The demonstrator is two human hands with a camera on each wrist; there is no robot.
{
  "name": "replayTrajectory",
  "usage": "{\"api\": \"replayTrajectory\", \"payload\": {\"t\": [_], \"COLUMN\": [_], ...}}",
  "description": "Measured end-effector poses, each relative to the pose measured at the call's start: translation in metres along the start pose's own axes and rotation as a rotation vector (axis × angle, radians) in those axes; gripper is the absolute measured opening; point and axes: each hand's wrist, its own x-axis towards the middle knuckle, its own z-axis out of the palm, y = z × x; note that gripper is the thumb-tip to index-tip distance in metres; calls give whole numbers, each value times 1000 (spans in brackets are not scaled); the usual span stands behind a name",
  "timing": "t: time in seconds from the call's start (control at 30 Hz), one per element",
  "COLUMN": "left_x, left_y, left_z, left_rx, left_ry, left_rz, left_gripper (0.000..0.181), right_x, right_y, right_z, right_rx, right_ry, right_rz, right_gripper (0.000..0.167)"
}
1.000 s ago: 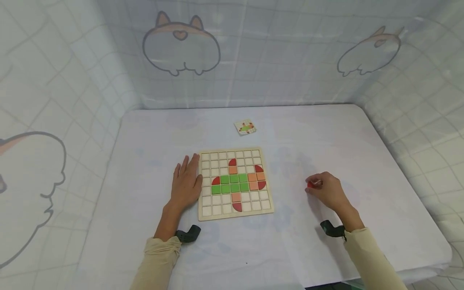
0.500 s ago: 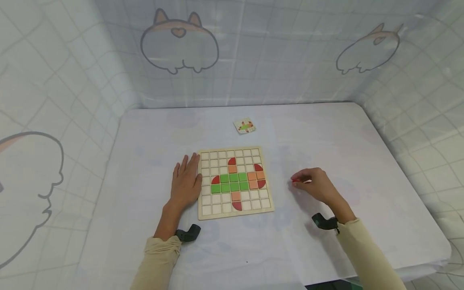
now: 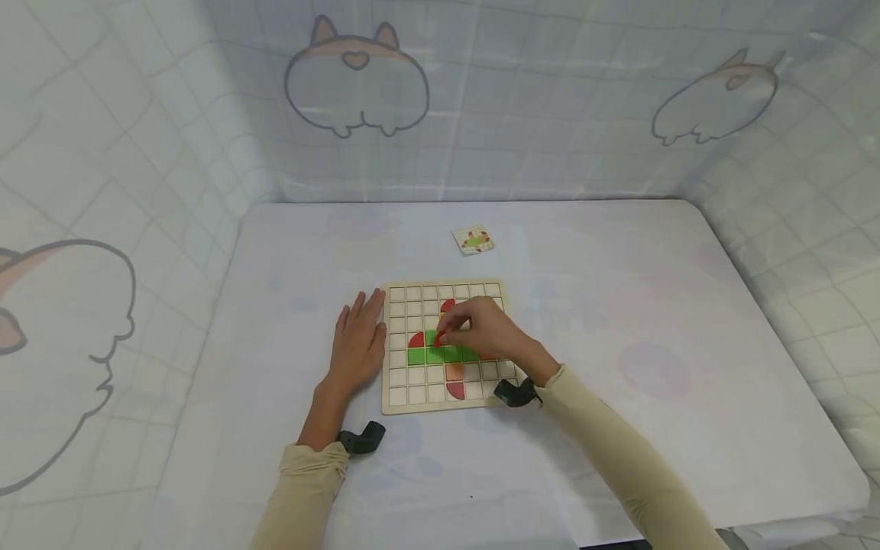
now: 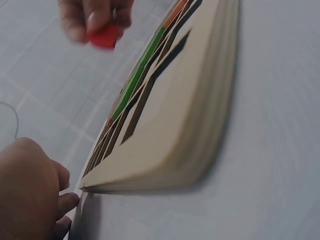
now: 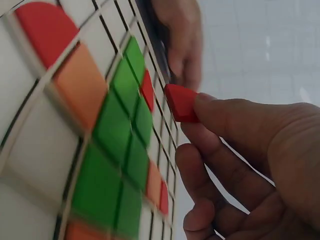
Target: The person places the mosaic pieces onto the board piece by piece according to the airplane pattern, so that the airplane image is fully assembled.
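A wooden grid board lies on the table, with green squares, orange squares and red quarter-circle tiles set in its cells. Above its middle, my right hand pinches a red quarter-circle tile between thumb and fingers, apart from the board. That hand hides part of the pattern in the head view. My left hand lies flat on the table with straight fingers, touching the board's left edge.
A small pattern card lies on the white tablecloth behind the board. Curtains with dog drawings surround the table at the back and sides.
My right hand has moved left from the table's right side to over the board, carrying the red tile. My left hand stays at the board's edge.
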Motion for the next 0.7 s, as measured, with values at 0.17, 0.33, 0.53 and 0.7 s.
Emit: {"api": "replayTrajectory", "payload": {"t": [0.17, 0.33, 0.53, 0.7], "left_x": [1, 0, -1, 0], "left_y": [-2, -2, -2, -2], "left_z": [-1, -1, 0, 2], "left_rx": [-12, -7, -14, -7], "left_ry": [11, 15, 25, 36], "left_rz": [-3, 11, 27, 39], "left_gripper": [54, 53, 53, 53], "right_x": [25, 39, 39, 35], "right_y": [-9, -15, -15, -13], "right_z": [24, 45, 58, 60], "right_rx": [37, -11, -289, -421], "right_ry": [-65, -120, -129, -108], "right_rz": [-70, -90, -135, -169], "right_gripper": [6, 9, 4, 2]}}
